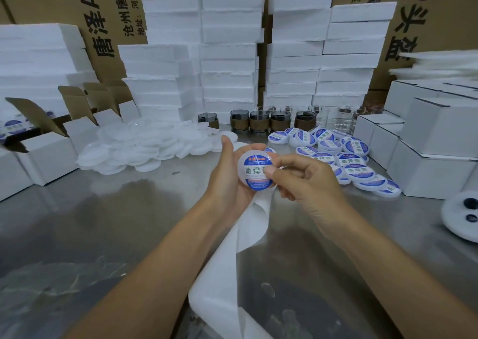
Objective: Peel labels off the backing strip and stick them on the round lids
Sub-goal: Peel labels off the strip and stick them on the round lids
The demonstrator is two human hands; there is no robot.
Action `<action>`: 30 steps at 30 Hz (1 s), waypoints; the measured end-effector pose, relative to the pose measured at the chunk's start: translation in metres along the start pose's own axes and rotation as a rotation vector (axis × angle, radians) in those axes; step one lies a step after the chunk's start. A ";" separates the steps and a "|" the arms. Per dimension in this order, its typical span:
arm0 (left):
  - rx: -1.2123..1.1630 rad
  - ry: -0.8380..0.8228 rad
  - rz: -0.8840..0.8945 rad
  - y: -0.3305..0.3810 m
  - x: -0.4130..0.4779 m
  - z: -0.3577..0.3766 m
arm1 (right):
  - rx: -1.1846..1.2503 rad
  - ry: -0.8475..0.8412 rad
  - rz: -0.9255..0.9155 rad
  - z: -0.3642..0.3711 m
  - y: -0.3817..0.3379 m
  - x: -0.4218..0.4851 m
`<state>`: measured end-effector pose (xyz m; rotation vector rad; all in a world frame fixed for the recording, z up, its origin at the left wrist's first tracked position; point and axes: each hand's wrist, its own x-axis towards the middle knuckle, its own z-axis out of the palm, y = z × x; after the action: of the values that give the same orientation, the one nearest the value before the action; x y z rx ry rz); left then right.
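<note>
My left hand (230,178) grips a round white lid (254,172) upright, face toward me, above the middle of the metal table. A blue and white round label (254,181) lies on the lid's face. My right hand (305,181) has its thumb pressed on the label's right side, its other fingers curled behind. The white backing strip (232,256) hangs from below my hands and curls down to the near edge. A heap of bare white lids (144,145) lies at the left, and a pile of labelled lids (341,157) at the right.
White cartons (434,142) stand at the right, open cartons (44,145) at the left. Stacks of white foam blocks (230,54) and brown cardboard boxes fill the back. Small glass cups (258,121) line up behind the lids. A white round object (463,217) sits at the right edge.
</note>
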<state>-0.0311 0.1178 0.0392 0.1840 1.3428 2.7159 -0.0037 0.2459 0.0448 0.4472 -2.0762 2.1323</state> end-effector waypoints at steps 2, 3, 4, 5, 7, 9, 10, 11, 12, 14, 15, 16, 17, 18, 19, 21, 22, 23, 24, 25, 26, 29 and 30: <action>0.014 -0.008 0.003 -0.003 0.001 0.000 | -0.020 0.010 -0.003 0.000 0.001 0.000; 0.018 -0.004 0.006 -0.003 0.001 0.000 | -0.020 0.018 0.002 0.000 0.001 0.000; 0.025 0.000 0.007 -0.004 0.002 0.000 | -0.015 0.029 0.009 0.001 0.001 0.001; 0.035 0.001 0.008 -0.005 0.002 0.000 | -0.012 0.043 0.017 0.001 0.001 0.001; 0.054 -0.006 0.014 -0.006 0.003 0.000 | -0.011 0.071 0.029 0.002 0.002 0.002; 0.062 -0.018 0.021 -0.007 0.003 -0.001 | -0.006 0.094 0.041 0.001 0.003 0.003; 0.063 -0.025 0.024 -0.007 0.003 -0.002 | -0.003 0.103 0.046 0.001 0.003 0.003; 0.065 -0.032 0.024 -0.007 0.003 -0.002 | -0.001 0.113 0.051 0.000 0.004 0.003; 0.068 -0.038 0.023 -0.007 0.003 -0.002 | -0.002 0.121 0.056 0.000 0.004 0.004; 0.079 -0.047 0.021 -0.007 0.003 -0.002 | -0.007 0.131 0.066 -0.001 0.005 0.004; 0.089 -0.047 0.021 -0.007 0.002 -0.002 | -0.011 0.131 0.071 -0.001 0.005 0.004; 0.101 -0.044 0.020 -0.007 0.002 -0.001 | -0.016 0.128 0.077 -0.001 0.005 0.004; 0.110 -0.041 0.018 -0.008 0.002 -0.001 | -0.021 0.125 0.082 -0.001 0.005 0.004; 0.116 -0.038 0.014 -0.008 0.002 -0.001 | -0.027 0.123 0.086 -0.001 0.005 0.004; 0.122 -0.035 0.011 -0.008 0.002 -0.001 | -0.033 0.124 0.090 -0.001 0.006 0.004; 0.141 -0.034 0.003 -0.007 0.001 -0.001 | -0.045 0.125 0.100 -0.002 0.006 0.004; 0.148 -0.037 0.001 -0.007 0.001 -0.001 | -0.049 0.126 0.105 -0.002 0.006 0.004; 0.154 -0.045 0.006 -0.007 0.000 0.000 | -0.051 0.128 0.110 -0.002 0.005 0.004; 0.162 -0.057 0.018 -0.007 -0.001 0.001 | -0.052 0.130 0.113 -0.002 0.005 0.005; 0.173 -0.074 0.036 -0.008 -0.002 0.001 | -0.053 0.132 0.115 -0.002 0.005 0.005; 0.189 -0.092 0.054 -0.008 -0.003 0.001 | -0.052 0.133 0.116 -0.002 0.005 0.005; 0.222 -0.103 0.075 -0.009 -0.005 0.000 | -0.043 0.140 0.117 -0.002 0.004 0.004; 0.224 -0.101 0.076 -0.009 -0.005 0.000 | -0.042 0.144 0.118 -0.002 0.004 0.004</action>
<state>-0.0253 0.1226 0.0314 0.3926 1.6389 2.5689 -0.0092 0.2476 0.0422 0.1644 -2.1099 2.1092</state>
